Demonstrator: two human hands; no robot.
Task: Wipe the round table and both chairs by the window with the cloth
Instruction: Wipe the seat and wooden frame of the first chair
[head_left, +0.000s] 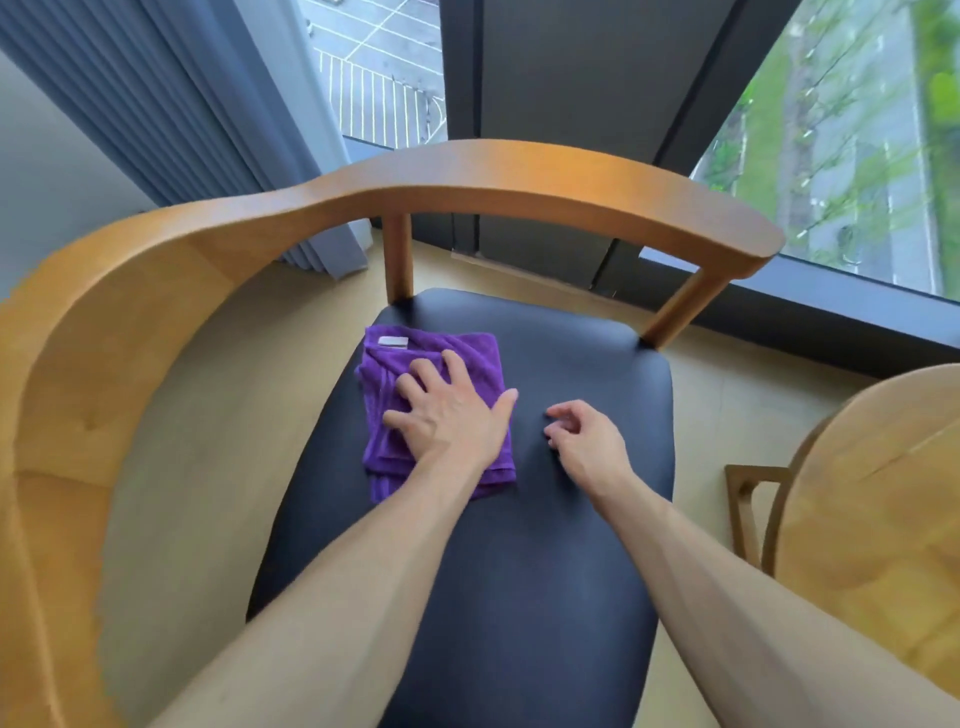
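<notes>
A folded purple cloth (480, 358) with a small white label lies on the far left part of the chair's black seat (519, 597). My left hand (449, 413) presses flat on the cloth, fingers spread. My right hand (584, 441) hovers just right of the cloth, fingers loosely curled, holding nothing; its fingertips are at or just above the seat. The chair's curved wooden backrest and armrest (467, 176) wrap around the seat from the left to the far side. The round wooden table (872, 519) shows partly at the right edge.
A floor-to-ceiling window (857, 145) with a dark frame stands right behind the chair. Grey-blue curtains (171, 114) hang at the far left. Light wooden floor (727, 384) lies between chair and table. A wooden frame piece (748, 499) stands beside the table.
</notes>
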